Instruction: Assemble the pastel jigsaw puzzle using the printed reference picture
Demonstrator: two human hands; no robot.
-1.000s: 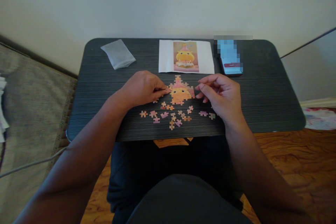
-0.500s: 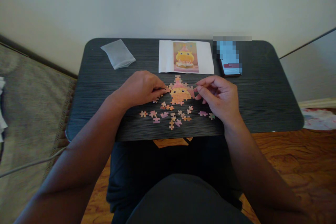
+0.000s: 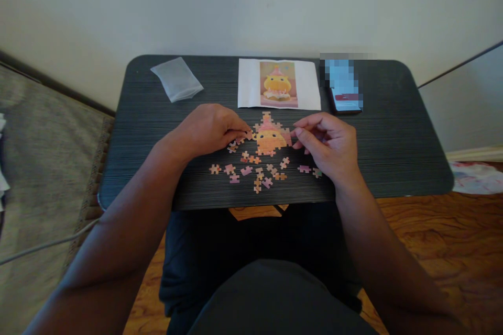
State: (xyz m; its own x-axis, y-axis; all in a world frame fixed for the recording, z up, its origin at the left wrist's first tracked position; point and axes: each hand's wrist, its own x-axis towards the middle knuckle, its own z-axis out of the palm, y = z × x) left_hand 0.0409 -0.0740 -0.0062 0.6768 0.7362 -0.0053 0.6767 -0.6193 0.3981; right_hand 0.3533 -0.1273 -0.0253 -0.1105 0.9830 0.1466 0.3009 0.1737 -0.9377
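A partly joined jigsaw puzzle (image 3: 271, 138), with a yellow face and a pink pointed hat, lies flat on the dark table. At its left edge, my left hand (image 3: 214, 128) pinches a small pinkish jigsaw piece (image 3: 249, 135) between thumb and forefinger. My right hand (image 3: 328, 141) is curled at the opposite edge, thumb and forefinger close together against the puzzle's side. Whether a separate piece sits between those fingertips is hidden. Several loose pieces (image 3: 246, 171) are scattered nearer my body, and a few (image 3: 232, 146) lie just under my left fingers.
Behind the puzzle is a white sheet (image 3: 249, 84) with a printed picture of the same yellow figure. A clear plastic bag (image 3: 178, 81) lies at the back left. On the right rests a phone (image 3: 346, 102), partly blurred out. The table (image 3: 401, 141) meets a pale wall.
My left fingertips have drawn back slightly to the left, and more of the pinkish piece shows at the puzzle's edge. My right hand stays almost still.
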